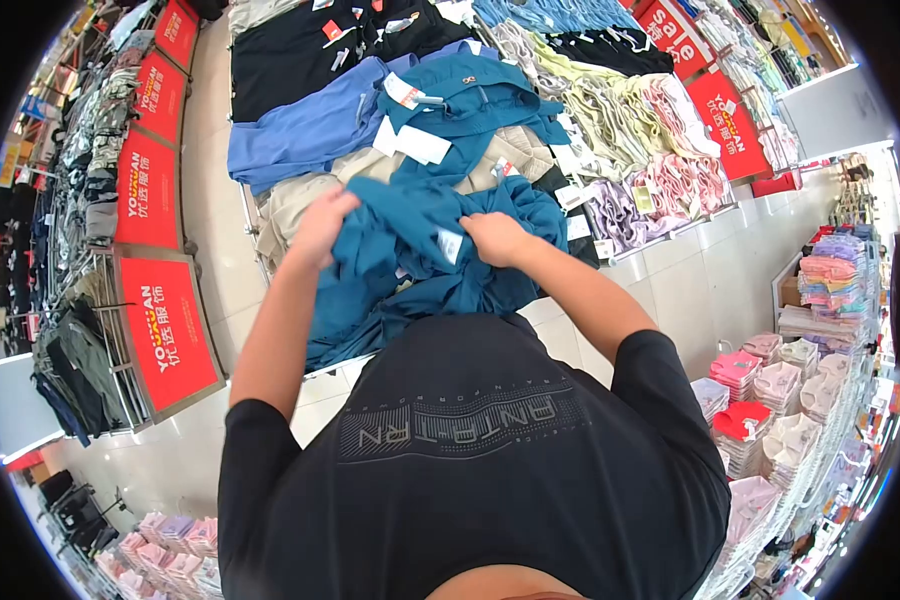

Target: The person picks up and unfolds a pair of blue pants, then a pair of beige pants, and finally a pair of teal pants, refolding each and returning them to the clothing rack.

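Observation:
A crumpled teal garment (400, 225) is bunched at the front of the display table, with a white tag (450, 246) on it. My left hand (325, 225), slightly blurred, is closed on its left edge. On the other side, my right hand (496, 239) has its fingers curled into the same cloth. More teal fabric is heaped below and around both hands, so where one piece ends is hard to see. Just beyond lie teal pants (470, 95) with a drawstring and white tags. Blue folded clothing (295, 140) and beige clothing (288, 200) are spread to the left.
Black clothes (280, 60) lie at the table's far left. Yellow-green pants (620, 110) and pink ruffled clothes (685, 185) fill its right side. Racks with red signs (165, 325) stand to the left. Folded clothes (740, 425) are stacked on shelving at lower right.

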A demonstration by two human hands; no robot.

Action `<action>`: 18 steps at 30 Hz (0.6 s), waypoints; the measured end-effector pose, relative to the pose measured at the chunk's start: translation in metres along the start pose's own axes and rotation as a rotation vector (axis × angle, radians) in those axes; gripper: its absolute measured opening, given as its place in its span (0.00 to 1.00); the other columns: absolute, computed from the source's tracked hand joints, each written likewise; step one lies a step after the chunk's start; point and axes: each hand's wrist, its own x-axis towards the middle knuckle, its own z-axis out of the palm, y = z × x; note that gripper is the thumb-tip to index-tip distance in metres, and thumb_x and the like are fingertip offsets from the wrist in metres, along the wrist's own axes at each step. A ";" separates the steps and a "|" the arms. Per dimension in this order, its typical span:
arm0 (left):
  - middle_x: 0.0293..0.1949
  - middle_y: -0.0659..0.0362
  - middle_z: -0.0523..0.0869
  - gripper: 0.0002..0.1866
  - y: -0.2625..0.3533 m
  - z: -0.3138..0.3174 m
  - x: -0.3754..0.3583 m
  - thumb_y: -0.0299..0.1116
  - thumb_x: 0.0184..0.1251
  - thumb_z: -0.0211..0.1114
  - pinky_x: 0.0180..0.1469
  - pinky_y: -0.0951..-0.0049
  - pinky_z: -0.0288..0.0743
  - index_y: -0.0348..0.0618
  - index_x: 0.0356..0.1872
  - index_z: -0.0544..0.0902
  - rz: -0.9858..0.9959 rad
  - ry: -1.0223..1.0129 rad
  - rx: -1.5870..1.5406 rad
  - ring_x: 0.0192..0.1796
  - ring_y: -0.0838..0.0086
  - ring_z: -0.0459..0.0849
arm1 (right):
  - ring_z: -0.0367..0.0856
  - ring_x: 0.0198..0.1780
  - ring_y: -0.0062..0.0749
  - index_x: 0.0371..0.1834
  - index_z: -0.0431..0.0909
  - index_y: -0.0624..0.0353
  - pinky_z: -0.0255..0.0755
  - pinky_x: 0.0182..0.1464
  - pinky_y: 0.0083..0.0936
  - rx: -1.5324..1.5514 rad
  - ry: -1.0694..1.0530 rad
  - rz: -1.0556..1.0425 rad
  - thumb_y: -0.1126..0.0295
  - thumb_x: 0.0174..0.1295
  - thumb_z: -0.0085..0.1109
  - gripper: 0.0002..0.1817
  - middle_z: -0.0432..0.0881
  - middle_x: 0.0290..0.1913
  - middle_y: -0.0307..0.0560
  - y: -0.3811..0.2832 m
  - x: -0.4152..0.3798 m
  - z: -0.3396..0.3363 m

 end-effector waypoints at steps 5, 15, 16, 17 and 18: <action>0.47 0.58 0.87 0.10 0.120 0.031 0.010 0.29 0.73 0.59 0.51 0.71 0.82 0.40 0.50 0.81 0.404 -0.001 0.086 0.47 0.74 0.86 | 0.86 0.50 0.57 0.52 0.80 0.64 0.79 0.52 0.41 0.345 0.314 0.181 0.63 0.60 0.67 0.21 0.86 0.48 0.64 0.003 0.030 -0.108; 0.69 0.38 0.76 0.33 0.084 -0.012 0.047 0.42 0.71 0.66 0.75 0.59 0.64 0.29 0.70 0.72 0.957 0.567 1.093 0.74 0.49 0.72 | 0.85 0.60 0.51 0.65 0.75 0.67 0.77 0.62 0.39 0.666 0.951 0.262 0.58 0.66 0.62 0.30 0.85 0.58 0.63 0.056 0.067 -0.162; 0.69 0.39 0.77 0.30 0.053 -0.014 0.037 0.41 0.71 0.66 0.75 0.58 0.64 0.30 0.67 0.75 0.778 0.462 1.145 0.74 0.48 0.72 | 0.84 0.62 0.52 0.68 0.74 0.66 0.76 0.64 0.39 0.582 0.919 0.275 0.58 0.66 0.61 0.31 0.84 0.60 0.63 0.040 0.047 -0.153; 0.68 0.41 0.78 0.29 0.013 -0.025 0.031 0.42 0.71 0.66 0.75 0.58 0.65 0.32 0.66 0.76 0.647 0.351 1.220 0.73 0.48 0.73 | 0.84 0.61 0.51 0.68 0.74 0.66 0.77 0.63 0.38 0.578 0.820 0.274 0.58 0.68 0.60 0.29 0.84 0.60 0.62 0.033 0.031 -0.136; 0.67 0.41 0.79 0.27 -0.034 -0.036 0.022 0.43 0.71 0.66 0.74 0.57 0.66 0.33 0.63 0.79 0.548 0.230 1.248 0.73 0.50 0.74 | 0.85 0.60 0.51 0.67 0.74 0.66 0.77 0.62 0.39 0.659 0.710 0.217 0.58 0.69 0.60 0.28 0.85 0.58 0.62 0.036 0.023 -0.108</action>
